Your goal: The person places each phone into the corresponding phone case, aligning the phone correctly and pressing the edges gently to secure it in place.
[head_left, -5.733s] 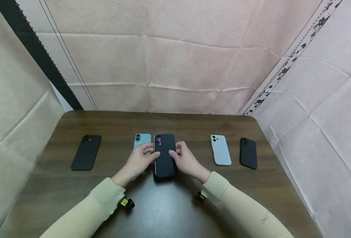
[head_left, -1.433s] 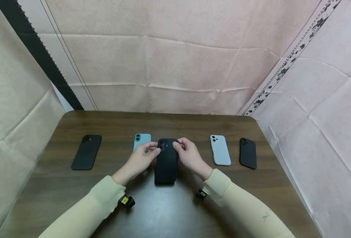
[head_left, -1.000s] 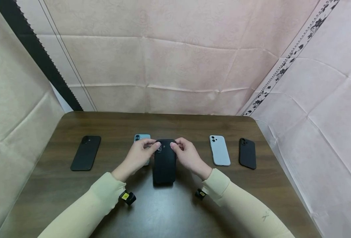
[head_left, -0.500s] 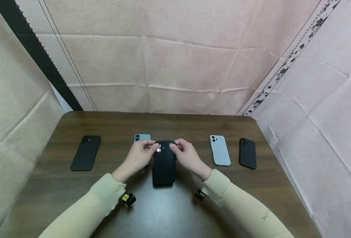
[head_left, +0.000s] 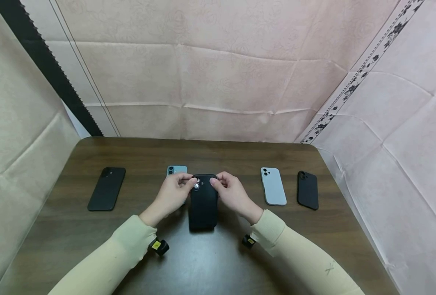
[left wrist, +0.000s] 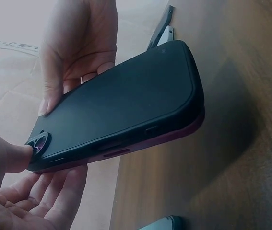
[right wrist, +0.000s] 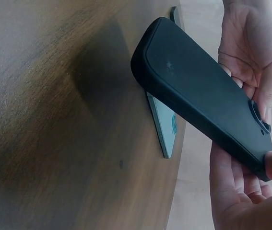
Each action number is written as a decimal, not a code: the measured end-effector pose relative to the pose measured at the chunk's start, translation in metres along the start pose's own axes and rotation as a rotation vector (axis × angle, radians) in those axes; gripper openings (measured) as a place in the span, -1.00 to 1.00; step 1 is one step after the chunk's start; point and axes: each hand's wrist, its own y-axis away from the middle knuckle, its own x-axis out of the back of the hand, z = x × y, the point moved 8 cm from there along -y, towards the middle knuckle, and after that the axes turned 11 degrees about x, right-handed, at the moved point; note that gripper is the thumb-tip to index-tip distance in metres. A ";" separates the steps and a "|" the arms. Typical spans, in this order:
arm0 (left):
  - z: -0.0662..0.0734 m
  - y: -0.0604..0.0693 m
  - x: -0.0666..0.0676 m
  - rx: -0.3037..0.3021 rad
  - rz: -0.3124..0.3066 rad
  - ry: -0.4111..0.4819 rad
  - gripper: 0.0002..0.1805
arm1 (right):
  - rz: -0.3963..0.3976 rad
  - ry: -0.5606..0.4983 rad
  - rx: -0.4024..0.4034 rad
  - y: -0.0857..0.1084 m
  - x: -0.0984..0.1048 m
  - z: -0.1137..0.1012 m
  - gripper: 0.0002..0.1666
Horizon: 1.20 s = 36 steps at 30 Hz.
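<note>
Both hands hold a black phone case (head_left: 203, 207) fitted over a purple phone, back side up, above the table. In the left wrist view a strip of the purple phone (left wrist: 181, 134) shows below the case's side edge. My left hand (head_left: 171, 196) pinches the top left corner, thumb by the camera opening and fingers underneath. My right hand (head_left: 235, 197) pinches the top right corner, thumb on the back and fingers below. The right wrist view shows the case's black back (right wrist: 193, 81) and tilted lower end. Behind my left hand lies a light blue phone (head_left: 177, 169), partly hidden.
On the brown wooden table (head_left: 203, 270), a black phone-shaped piece (head_left: 107, 189) lies at the left. A pale blue phone-shaped piece (head_left: 274, 187) and a smaller black one (head_left: 308, 191) lie at the right. Cloth curtains (head_left: 218, 82) hang behind and beside the table.
Since the earliest frame, both hands have shifted to the case's top corners and the case has come slightly nearer. The purple edge no longer shows in the head view. Lately almost nothing has moved.
</note>
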 end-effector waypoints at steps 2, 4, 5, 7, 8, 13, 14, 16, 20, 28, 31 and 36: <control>-0.001 0.000 0.000 0.002 0.003 0.000 -0.65 | 0.003 0.007 0.001 0.000 0.000 0.001 -0.73; -0.002 -0.001 0.000 0.000 0.005 0.002 -0.65 | 0.016 0.000 0.010 -0.002 -0.001 0.009 -0.74; -0.003 -0.001 -0.001 -0.002 0.005 0.002 -0.65 | 0.017 -0.003 0.012 -0.002 -0.001 0.009 -0.75; -0.003 -0.001 -0.001 -0.002 0.006 0.013 -0.67 | 0.018 -0.005 0.014 -0.003 -0.001 0.009 -0.76; -0.003 -0.001 -0.001 -0.001 0.005 0.022 -0.69 | 0.019 -0.007 0.014 -0.003 -0.001 0.009 -0.76; -0.002 0.000 -0.001 0.010 -0.006 0.073 -0.77 | 0.025 -0.010 0.019 -0.002 0.000 0.009 -0.77; -0.002 0.000 -0.001 0.011 -0.007 0.078 -0.77 | 0.026 -0.012 0.019 -0.002 0.000 0.009 -0.77; -0.001 0.000 -0.001 0.012 -0.011 0.087 -0.78 | 0.024 -0.016 0.022 -0.003 0.000 0.009 -0.76; -0.001 0.000 -0.002 0.012 -0.027 0.110 -0.77 | 0.020 -0.013 0.023 -0.003 0.001 0.009 -0.74; -0.004 -0.001 -0.005 -0.016 -0.057 0.149 -0.70 | 0.020 -0.002 0.033 -0.002 0.001 0.005 -0.77; -0.004 0.000 -0.004 -0.031 -0.060 0.173 -0.65 | 0.023 -0.007 0.043 -0.002 0.000 0.003 -0.78; -0.004 0.001 -0.003 0.000 -0.081 0.213 -0.52 | 0.013 -0.008 0.047 -0.002 -0.001 0.002 -0.78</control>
